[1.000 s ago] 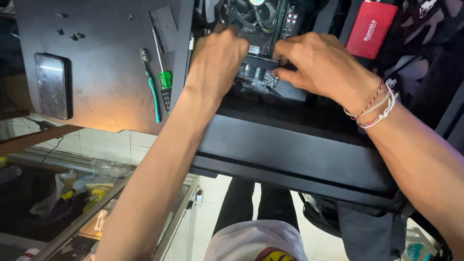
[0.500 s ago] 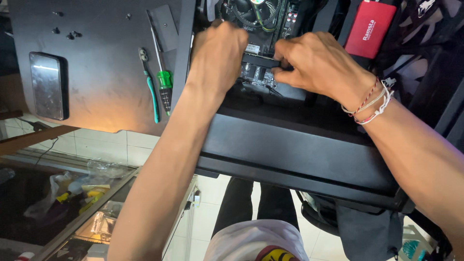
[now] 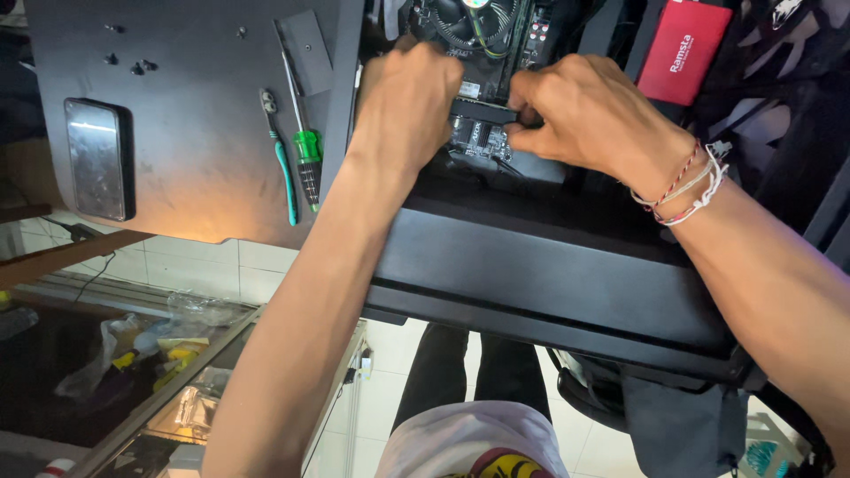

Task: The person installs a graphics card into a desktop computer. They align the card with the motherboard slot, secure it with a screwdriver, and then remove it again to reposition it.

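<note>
Computer repair workshop: open PC case (image 3: 549, 265), green screwdriver (image 3: 306, 150) on dark bench (image 3: 195, 159), glass display counter (image 3: 177, 389).

case wall (image 3: 549, 274) below the hands: matt black sheet metal, smooth
side panel (image 3: 195, 150) left of the grip: matt dark metal, scuffed
screwdriver (image 3: 307, 155): glossy green plastic handle, metal shaft
phone (image 3: 96, 158): glossy glass
wrist bands (image 3: 686, 188): woven cord

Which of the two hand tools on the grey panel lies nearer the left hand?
The green-handled screwdriver, lying right of the teal toothbrush, closer to the left hand and the case edge.
</note>
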